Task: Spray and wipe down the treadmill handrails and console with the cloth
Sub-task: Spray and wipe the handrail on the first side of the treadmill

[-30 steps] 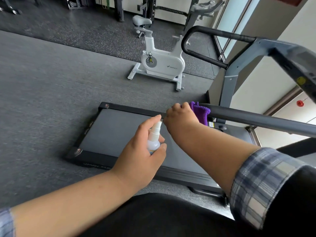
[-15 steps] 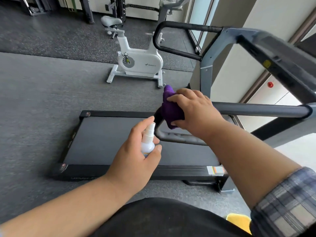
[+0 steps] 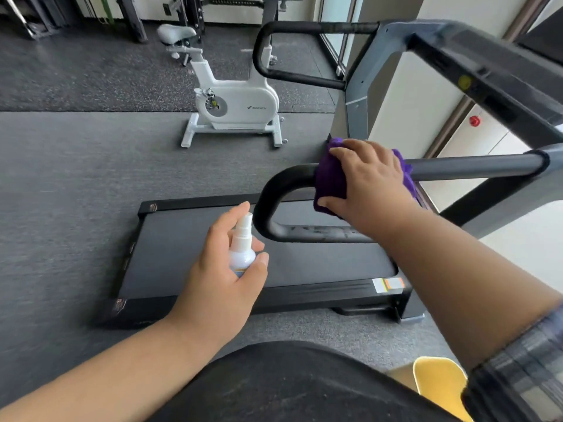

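white exercise bike (image 3: 234, 102) on grey floor (image 3: 61, 178), yellow object (image 3: 438, 382)

Gym or fitness room. Treadmill (image 3: 259, 254) with black belt and looped handrails (image 3: 286, 181) in foreground; white exercise bike (image 3: 234, 102) behind it. Dark speckled rubber flooring (image 3: 76, 77) farther back, grey floor (image 3: 61, 178) nearer. Metal frames along far wall, likely weight racks (image 3: 195, 10), though cropped and blurred.

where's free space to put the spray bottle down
The treadmill belt, bare between the rear end cap and the looped handrail, is free. So is the grey floor left of it. It is crowded by the white exercise bike.
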`<state>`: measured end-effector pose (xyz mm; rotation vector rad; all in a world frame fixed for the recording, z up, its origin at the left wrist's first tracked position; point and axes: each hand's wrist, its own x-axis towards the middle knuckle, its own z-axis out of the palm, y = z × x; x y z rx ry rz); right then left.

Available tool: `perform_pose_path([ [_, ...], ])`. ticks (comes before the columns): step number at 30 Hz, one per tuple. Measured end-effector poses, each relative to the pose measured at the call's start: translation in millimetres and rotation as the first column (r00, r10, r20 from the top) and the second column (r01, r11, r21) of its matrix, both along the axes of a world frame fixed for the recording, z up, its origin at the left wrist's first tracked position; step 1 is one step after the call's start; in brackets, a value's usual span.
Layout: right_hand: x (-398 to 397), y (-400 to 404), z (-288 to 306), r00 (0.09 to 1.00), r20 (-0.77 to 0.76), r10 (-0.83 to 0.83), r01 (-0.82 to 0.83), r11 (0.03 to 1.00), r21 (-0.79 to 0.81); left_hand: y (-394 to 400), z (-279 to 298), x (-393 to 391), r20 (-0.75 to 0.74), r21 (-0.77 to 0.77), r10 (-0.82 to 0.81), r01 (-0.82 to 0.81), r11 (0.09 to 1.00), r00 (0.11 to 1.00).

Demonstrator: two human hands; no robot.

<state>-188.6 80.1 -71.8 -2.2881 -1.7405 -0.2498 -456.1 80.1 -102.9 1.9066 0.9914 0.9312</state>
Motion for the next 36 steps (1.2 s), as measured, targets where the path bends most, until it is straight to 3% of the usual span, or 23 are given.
perform_pose_path([
  [3,-37.7,13.6,-4.2,0.999,-0.003,0.038,-0.038,0.998,0.044,-1.1,3.7,3.0,-0.014,-0.015,-0.015,0.015,1.000,1.000],
  [6,-64.0,33.0,-9.6,0.989,0.098,0.109,-0.114,0.993,0.044,-2.4,10.7,13.1,-0.022,-0.009,-0.042,0.042,0.999,0.999],
  [11,-41.6,32.4,-6.1,0.986,0.093,0.138,-0.144,0.987,0.070,-8.1,17.7,30.4,-0.051,-0.001,-0.092,0.092,0.996,0.994],
  [18,52.6,-13.3,1.6,0.989,-0.106,-0.106,0.128,0.966,0.225,-11.4,13.8,34.4,-0.087,-0.022,-0.130,0.128,0.991,0.988],
  [23,31.9,3.8,-0.9,0.977,-0.095,-0.192,0.209,0.952,0.223,-7.7,12.8,35.1,-0.094,0.016,-0.084,0.086,0.996,0.992],
  [29,-25.4,30.5,-5.3,0.999,0.006,-0.043,0.041,0.987,0.156,-5.6,22.7,63.0,-0.074,0.063,-0.099,0.104,0.993,0.992],
  [36,22.6,12.4,-1.5,0.998,0.000,0.070,-0.069,0.990,0.125,-19.7,26.5,111.0,-0.094,0.102,-0.157,0.166,0.981,0.983],
])
